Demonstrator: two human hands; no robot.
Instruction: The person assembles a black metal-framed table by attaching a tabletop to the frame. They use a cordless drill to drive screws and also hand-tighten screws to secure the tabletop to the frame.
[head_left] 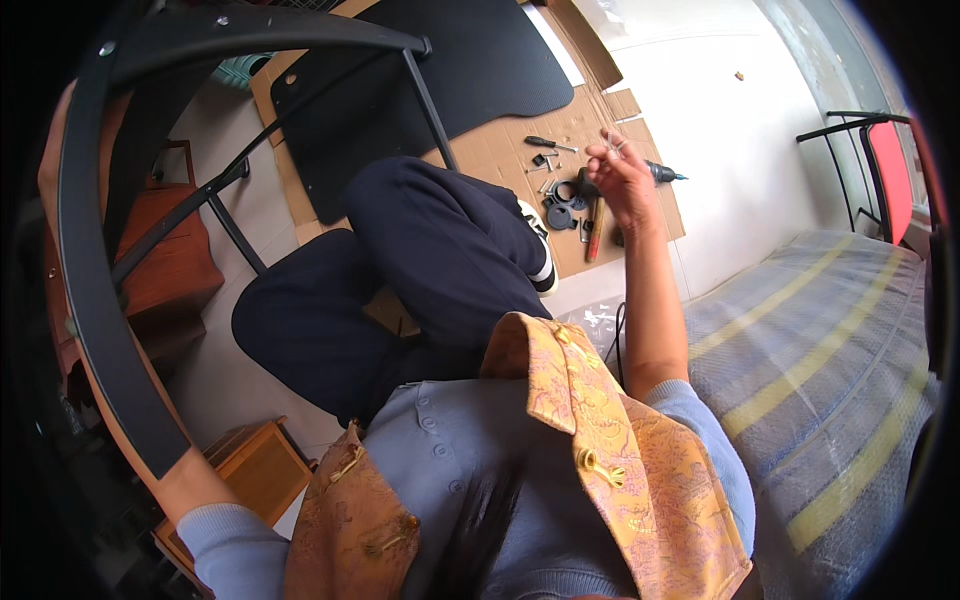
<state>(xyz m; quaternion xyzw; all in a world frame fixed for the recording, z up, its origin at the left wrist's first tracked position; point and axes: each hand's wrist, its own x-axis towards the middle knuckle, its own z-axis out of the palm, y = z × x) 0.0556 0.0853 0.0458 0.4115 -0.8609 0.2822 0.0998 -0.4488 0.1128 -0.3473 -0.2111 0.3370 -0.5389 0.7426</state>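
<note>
A black metal chair-like frame (80, 240) with bolts along its bars stands tilted at my left. My left hand (50, 150) is at its far upper bar, fingers closed against it and partly hidden behind it. Over the cardboard, my right hand (624, 185) is raised, its fingertips pinched on something small, clear and shiny that I cannot name. Below and beside that hand lie a power drill (662, 173), a tool with a wood and red handle (596, 232), a screwdriver (548, 143), several screws (546, 186) and black round plastic parts (562, 214).
Flattened cardboard (510, 150) covers the floor, with a large black panel (400, 95) on it. A plastic-covered striped cushion or mattress (820, 370) is at the right, a red folding chair (887, 180) beyond it. Wooden furniture (165, 255) stands left; a wooden box (262, 465) sits nearer.
</note>
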